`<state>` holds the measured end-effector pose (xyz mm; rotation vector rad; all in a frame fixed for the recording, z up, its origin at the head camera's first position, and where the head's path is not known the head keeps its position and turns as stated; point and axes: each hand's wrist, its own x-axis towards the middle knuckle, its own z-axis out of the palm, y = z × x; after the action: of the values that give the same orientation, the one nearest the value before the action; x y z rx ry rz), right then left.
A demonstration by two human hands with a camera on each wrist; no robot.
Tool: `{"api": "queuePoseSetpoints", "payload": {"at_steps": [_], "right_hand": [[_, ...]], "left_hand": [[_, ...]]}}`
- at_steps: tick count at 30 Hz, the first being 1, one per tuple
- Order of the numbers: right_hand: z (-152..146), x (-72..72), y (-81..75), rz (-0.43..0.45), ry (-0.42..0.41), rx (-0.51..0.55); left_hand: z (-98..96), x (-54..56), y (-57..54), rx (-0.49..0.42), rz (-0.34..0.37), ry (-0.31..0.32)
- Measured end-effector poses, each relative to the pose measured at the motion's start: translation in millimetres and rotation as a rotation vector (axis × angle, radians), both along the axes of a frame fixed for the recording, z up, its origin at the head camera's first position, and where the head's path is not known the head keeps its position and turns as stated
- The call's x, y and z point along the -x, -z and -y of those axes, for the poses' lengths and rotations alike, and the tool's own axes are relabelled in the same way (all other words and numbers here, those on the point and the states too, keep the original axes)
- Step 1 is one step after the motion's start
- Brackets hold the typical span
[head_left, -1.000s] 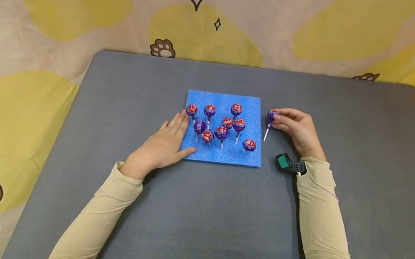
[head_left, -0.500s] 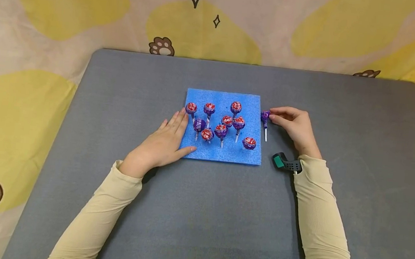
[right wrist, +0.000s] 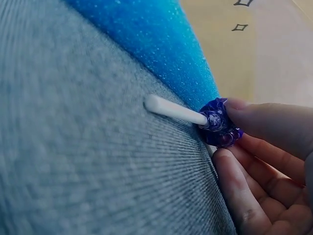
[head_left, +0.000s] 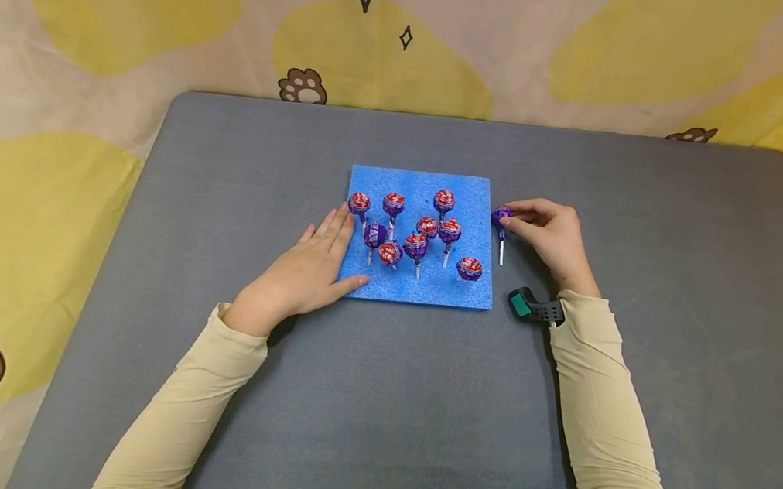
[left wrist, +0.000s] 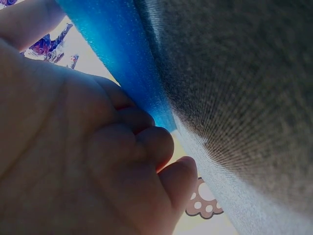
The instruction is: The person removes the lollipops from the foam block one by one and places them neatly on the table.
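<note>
A blue foam board [head_left: 388,288] lies on the grey table, with several purple-and-red wrapped lollipops [head_left: 416,246] standing in it by their white sticks. My left hand [head_left: 305,268] rests flat at the board's left side, fingers straight along the edge and thumb over the near-left corner. In the left wrist view its fingertips meet the board's side wall. Just right of the board, my right hand [head_left: 551,235] pinches the purple head of a single lollipop [right wrist: 218,122] between thumb and fingers. The white stick of that lollipop points toward the table's near side, close over the surface.
A black strap with a green square [head_left: 520,305] sits at the right wrist, low over the grey table [head_left: 377,414]. A yellow and cream cloth [head_left: 380,57] with paw prints hangs behind the table's far edge.
My right hand has brought the lollipop left, up close to the board's right edge, and its stick now points more straight toward the near side. My left hand stays in place.
</note>
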<state>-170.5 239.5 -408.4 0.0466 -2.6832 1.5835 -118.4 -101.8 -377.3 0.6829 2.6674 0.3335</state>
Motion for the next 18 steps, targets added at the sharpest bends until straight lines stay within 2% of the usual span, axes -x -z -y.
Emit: {"api": "queuePoseSetpoints", "payload": {"at_steps": [12, 18], "right_hand": [[-3.3, -1.5, -3.6, 0.04, 0.002, 0.068], [-3.9, -2.8, -5.1, 0.034, 0.039, 0.127]], "left_hand": [[0.0, 0.0, 1.9, -0.01, -0.003, 0.002], [-0.1, 0.2, 1.2, -0.009, -0.001, 0.003]]}}
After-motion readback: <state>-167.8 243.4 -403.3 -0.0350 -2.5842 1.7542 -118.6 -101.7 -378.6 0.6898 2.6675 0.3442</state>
